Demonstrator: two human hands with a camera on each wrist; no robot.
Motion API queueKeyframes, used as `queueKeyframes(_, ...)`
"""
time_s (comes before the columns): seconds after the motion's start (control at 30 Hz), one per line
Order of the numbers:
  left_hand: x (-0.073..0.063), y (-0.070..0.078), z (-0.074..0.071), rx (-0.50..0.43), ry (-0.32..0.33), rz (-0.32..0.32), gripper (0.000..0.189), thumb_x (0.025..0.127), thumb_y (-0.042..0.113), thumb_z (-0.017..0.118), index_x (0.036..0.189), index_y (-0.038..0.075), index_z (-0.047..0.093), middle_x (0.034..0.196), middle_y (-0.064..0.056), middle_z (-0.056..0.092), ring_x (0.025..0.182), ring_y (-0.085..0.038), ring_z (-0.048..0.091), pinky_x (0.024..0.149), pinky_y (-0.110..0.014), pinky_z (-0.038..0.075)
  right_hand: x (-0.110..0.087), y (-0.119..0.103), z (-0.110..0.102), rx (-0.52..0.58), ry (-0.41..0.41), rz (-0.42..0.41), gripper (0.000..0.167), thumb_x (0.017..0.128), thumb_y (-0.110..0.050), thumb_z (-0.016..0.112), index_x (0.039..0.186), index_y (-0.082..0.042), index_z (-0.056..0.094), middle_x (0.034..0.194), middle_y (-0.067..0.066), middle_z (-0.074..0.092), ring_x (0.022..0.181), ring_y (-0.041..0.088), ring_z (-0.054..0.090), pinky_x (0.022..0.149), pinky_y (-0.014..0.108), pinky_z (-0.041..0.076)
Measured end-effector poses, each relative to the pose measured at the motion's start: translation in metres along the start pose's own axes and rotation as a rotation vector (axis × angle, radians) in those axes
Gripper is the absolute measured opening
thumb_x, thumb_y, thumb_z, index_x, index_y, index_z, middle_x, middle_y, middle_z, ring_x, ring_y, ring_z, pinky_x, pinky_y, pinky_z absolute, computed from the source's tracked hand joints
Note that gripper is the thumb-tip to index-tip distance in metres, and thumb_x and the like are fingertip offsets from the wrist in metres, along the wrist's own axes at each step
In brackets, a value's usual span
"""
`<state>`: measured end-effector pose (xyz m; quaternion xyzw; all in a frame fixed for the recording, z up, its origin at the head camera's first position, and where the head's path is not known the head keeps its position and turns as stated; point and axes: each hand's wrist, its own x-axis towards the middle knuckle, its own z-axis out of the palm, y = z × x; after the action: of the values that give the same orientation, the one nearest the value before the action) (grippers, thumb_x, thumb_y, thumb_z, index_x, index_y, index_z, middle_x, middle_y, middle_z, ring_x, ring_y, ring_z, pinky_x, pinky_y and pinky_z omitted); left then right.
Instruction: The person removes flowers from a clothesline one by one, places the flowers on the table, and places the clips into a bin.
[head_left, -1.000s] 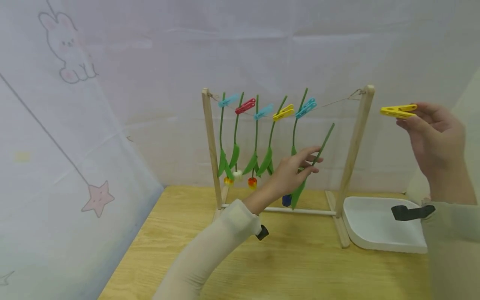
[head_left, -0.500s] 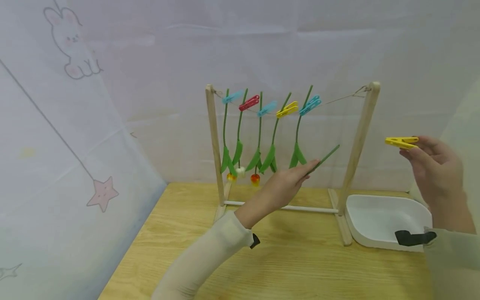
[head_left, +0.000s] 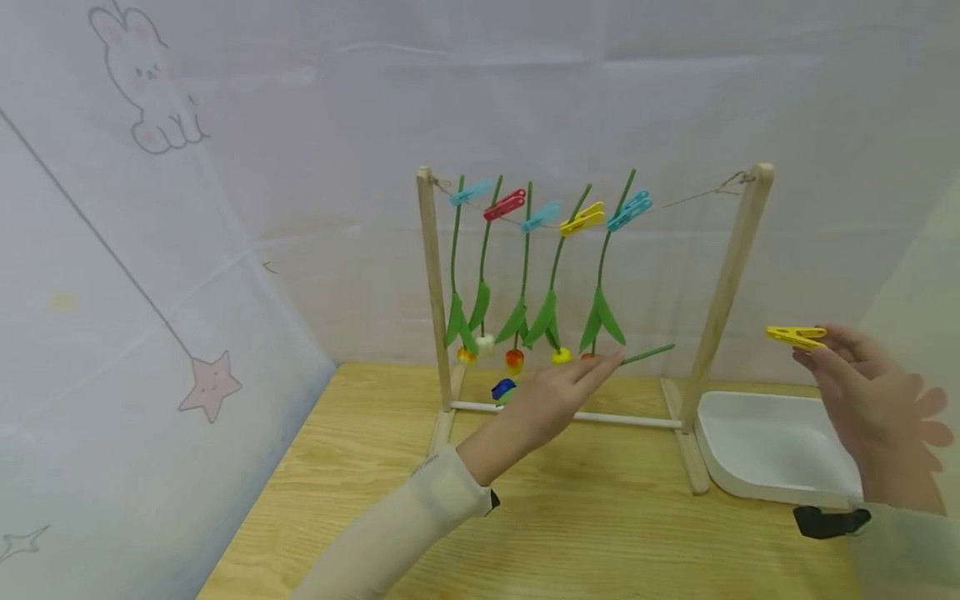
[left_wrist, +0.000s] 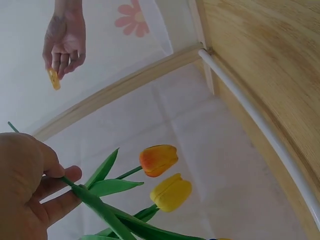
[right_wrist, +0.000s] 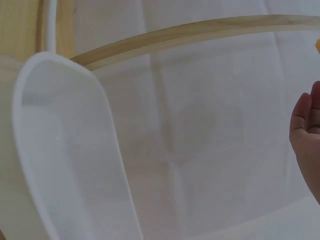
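Observation:
My left hand [head_left: 542, 402] grips an artificial tulip by its green stem [head_left: 649, 354]. The stem lies nearly level, its bare end pointing right and the blue flower head [head_left: 502, 388] showing left of the hand. Between thumb and fingertips, my right hand [head_left: 870, 400] pinches a yellow clothespin [head_left: 797, 337], right of the rack. Several tulips hang upside down from a string, held by a red clothespin [head_left: 505, 205], a yellow clothespin [head_left: 582, 219] and blue ones. An orange tulip [left_wrist: 158, 160] and a yellow tulip [left_wrist: 171, 192] appear near the left hand in the left wrist view.
The wooden rack has a left post [head_left: 434, 292], a right post [head_left: 726, 300] and a white bottom bar [head_left: 630, 420]. A white tray [head_left: 780, 450] stands at its right foot on the wood-grain table [head_left: 600, 517]. A printed cloth [head_left: 337, 150] hangs behind.
My left hand has lowered and shifted slightly left, tipping the tulip from steep to nearly level, with its blue head swung left. My right hand has come down with the yellow clothespin.

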<state>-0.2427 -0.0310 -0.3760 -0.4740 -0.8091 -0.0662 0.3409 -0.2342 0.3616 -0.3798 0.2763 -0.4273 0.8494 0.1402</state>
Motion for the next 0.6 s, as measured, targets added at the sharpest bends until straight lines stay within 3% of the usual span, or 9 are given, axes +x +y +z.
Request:
queueKeyframes(0.17,-0.01,0.002,0.005,0.088,-0.01,0.028,0.059,0.097,-0.002,0.064,0.152,0.007,0.044,0.138,-0.008,0.063,0.097,-0.015,0.072,0.058,-0.018,0.053,-0.011,0.008,-0.013,-0.042,-0.004,-0.01,0.036,0.098,0.023,0.034,0.127,0.016,0.055,0.12,0.019,0.065,0.112,0.025,0.066,0.097,0.028,0.054)
queueKeyframes(0.3,-0.019,0.006,0.006,0.203,-0.043,0.047,0.06,0.097,0.002,0.066,0.153,0.007,0.043,0.135,-0.009,0.065,0.111,-0.017,0.069,0.074,-0.021,0.059,-0.021,0.013,-0.021,-0.106,0.004,-0.028,0.034,0.098,0.023,0.036,0.128,0.018,0.053,0.123,0.02,0.063,0.113,0.023,0.066,0.096,0.027,0.055)
queueKeyframes(0.43,-0.029,0.01,0.006,0.314,-0.071,0.07,0.061,0.1,0.004,0.063,0.155,0.008,0.039,0.138,-0.01,0.063,0.119,-0.019,0.066,0.087,-0.025,0.059,-0.028,0.015,-0.027,-0.141,0.014,-0.003,0.036,0.098,0.023,0.035,0.129,0.016,0.053,0.125,0.018,0.06,0.114,0.021,0.065,0.097,0.025,0.054)
queueKeyframes(0.6,-0.039,0.014,0.008,0.397,-0.085,0.085,0.062,0.1,0.005,0.063,0.157,0.009,0.038,0.139,-0.009,0.062,0.12,-0.021,0.066,0.091,-0.028,0.058,-0.035,0.017,-0.035,-0.144,0.024,0.029,0.039,0.098,0.023,0.035,0.131,0.014,0.054,0.125,0.016,0.061,0.115,0.019,0.065,0.097,0.025,0.054)
